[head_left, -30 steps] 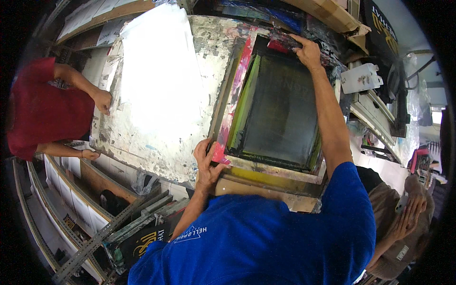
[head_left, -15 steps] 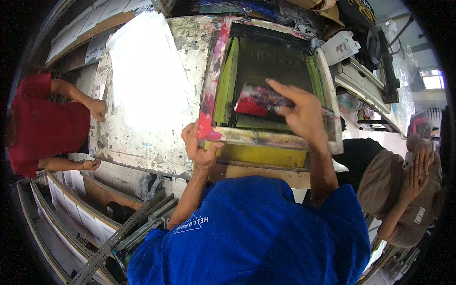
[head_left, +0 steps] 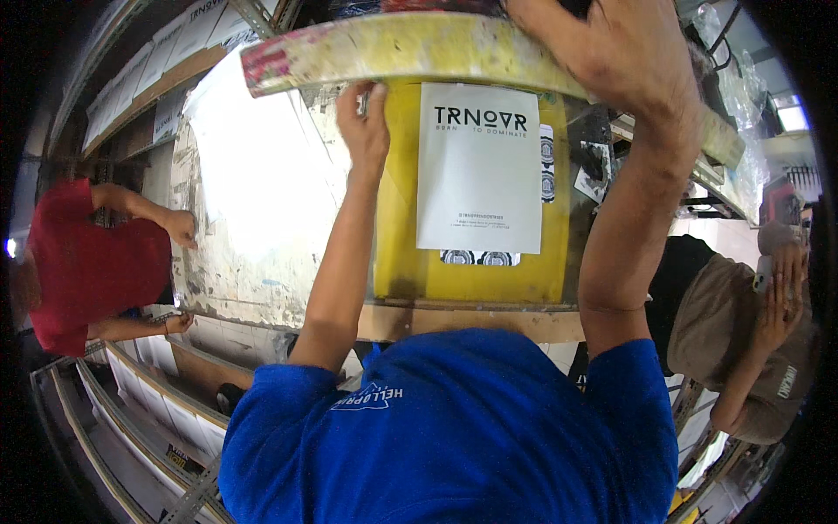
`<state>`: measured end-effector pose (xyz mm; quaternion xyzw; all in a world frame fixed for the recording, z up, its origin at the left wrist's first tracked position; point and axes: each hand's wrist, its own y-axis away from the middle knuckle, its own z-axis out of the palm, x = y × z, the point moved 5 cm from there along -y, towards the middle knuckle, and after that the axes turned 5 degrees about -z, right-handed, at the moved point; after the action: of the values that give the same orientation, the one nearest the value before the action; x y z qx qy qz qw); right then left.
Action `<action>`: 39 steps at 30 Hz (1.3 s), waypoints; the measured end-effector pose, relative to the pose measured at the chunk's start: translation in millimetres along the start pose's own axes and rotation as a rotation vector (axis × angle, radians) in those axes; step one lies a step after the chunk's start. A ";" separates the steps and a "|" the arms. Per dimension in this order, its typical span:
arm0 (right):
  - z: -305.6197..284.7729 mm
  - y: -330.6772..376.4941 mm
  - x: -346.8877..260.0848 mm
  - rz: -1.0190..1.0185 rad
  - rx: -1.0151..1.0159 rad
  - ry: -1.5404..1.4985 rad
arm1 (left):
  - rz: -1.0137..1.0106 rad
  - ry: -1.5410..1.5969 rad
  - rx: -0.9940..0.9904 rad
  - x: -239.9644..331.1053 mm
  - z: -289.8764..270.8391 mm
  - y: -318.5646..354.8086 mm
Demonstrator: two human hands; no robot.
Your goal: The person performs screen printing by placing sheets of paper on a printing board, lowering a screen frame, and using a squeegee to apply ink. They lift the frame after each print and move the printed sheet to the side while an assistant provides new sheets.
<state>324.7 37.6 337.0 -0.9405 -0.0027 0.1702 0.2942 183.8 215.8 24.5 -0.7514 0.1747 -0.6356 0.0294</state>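
Note:
The wooden screen-printing frame [head_left: 393,52] is tilted up, its near bar crossing the top of the view with yellow and pink ink stains. My right hand [head_left: 633,57] reaches over the right part of this bar; its fingertips are hidden behind the bar or cut off by the upper edge. My left hand [head_left: 364,131] is raised just below the bar with its fingers apart, holding nothing. Between my arms a white rectangular sheet [head_left: 480,175] with dark printing lies flat on a yellow board [head_left: 397,271]. Patterned stickers [head_left: 478,258] show from under its edges. The squeegee is out of sight.
A bright white stack of sheets [head_left: 262,148] covers part of the stained table [head_left: 236,284] on my left. A person in a red shirt [head_left: 100,253] stands there. To my right is a person in a brown shirt [head_left: 729,332]. Shelves [head_left: 131,384] fill the lower left.
The screen frame has swung up and away, uncovering the white printed sheet. Both hands have moved farther away; my left hand has left the frame's corner. The squeegee has gone from view.

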 end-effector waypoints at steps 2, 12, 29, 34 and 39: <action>0.5 -14.8 8.0 -0.082 0.029 -0.004 | -0.032 -0.148 -0.162 -68.2 34.5 -22.8; -23.0 -31.4 0.8 -0.016 -0.142 -0.190 | -0.053 -0.568 -0.292 -119.6 108.8 -35.7; -7.6 -36.4 9.8 -0.032 0.032 0.094 | -0.183 0.185 0.117 -57.2 -71.1 -27.2; -11.8 -34.4 -15.7 0.034 0.019 0.168 | -0.230 0.238 0.400 -111.4 -202.2 -1.0; -17.8 -45.6 91.4 0.086 -0.071 -0.230 | -0.315 0.121 0.641 -140.6 -326.4 32.8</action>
<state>420.9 75.1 346.8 -0.9238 -0.0019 0.2890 0.2511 -157.2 285.3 -55.0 -0.6829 -0.1501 -0.6980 0.1548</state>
